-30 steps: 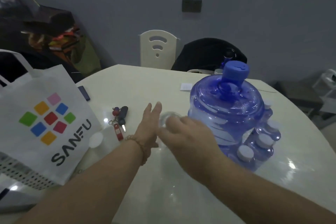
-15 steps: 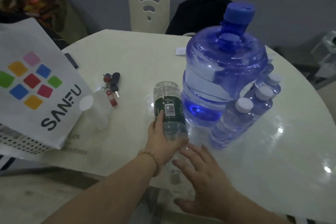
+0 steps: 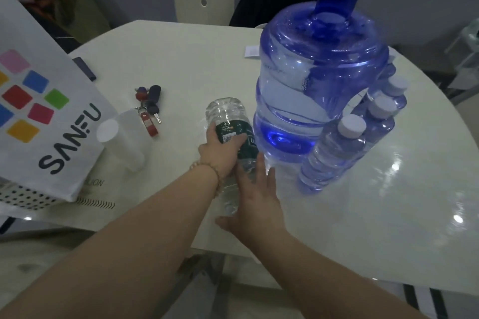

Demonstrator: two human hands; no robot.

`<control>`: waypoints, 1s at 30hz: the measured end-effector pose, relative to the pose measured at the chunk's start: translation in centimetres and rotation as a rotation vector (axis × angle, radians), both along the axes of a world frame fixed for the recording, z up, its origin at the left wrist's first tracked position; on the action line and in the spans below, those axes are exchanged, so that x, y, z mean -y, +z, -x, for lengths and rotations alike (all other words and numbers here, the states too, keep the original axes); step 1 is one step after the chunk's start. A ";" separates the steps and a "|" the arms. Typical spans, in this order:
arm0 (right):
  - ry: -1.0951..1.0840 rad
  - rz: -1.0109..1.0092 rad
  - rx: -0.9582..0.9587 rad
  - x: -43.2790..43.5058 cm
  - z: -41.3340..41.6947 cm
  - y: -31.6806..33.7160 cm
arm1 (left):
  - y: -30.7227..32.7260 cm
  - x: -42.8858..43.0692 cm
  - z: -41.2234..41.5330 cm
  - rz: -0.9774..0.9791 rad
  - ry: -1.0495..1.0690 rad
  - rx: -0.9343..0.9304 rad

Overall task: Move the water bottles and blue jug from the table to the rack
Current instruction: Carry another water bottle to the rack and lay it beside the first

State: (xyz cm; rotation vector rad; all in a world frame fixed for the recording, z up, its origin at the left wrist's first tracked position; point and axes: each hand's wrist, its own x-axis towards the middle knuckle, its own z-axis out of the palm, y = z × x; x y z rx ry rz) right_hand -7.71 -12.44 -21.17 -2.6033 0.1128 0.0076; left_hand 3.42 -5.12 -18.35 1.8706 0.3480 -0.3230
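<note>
Fingers [image 3: 234,141] of left hand [image 3: 217,154] grasp green-label bottle [image 3: 225,111] lying near worktop [image 3: 181,59] front edge; right hand [image 3: 256,204] released, straight fingers touching it (blue jug [image 3: 318,80] upright just beside, small bottles [image 3: 337,153] at its right).

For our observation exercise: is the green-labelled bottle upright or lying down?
Lying down: the green-labelled bottle rests lengthwise on the table, left hand gripping its label.

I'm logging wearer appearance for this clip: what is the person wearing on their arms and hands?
Both forearms are bare, with no sleeves in view. The left hand has a thin beaded bracelet at the wrist. The right hand shows no glove, ring or watch. The left hand is ungloved too.
</note>
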 end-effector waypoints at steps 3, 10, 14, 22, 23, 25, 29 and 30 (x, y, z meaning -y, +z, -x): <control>-0.082 -0.025 -0.028 0.1 -0.3 -0.1 | -0.2 0.9 -1.6 0.093 -0.017 -0.036; -0.045 0.016 0.009 0.8 -0.3 0.5 | -0.4 0.8 -1.5 0.146 0.011 -0.014; 0.020 0.002 0.039 1.3 1.9 2.2 | 1.3 0.4 1.6 0.171 0.093 0.014; 0.114 0.130 0.224 4.3 9.1 11.0 | 10.4 2.1 9.9 0.386 0.212 0.200; 0.104 0.138 0.254 5.1 10.6 12.5 | 11.7 2.9 11.2 0.386 0.204 0.243; 0.074 0.149 0.319 7.2 13.6 15.3 | 14.4 5.2 13.9 0.350 0.171 0.324; -0.020 0.161 0.372 11.7 18.4 19.4 | 19.0 10.5 18.1 0.347 0.060 0.396; -0.040 0.174 0.368 13.5 20.0 20.3 | 20.2 12.6 19.5 0.345 0.030 0.416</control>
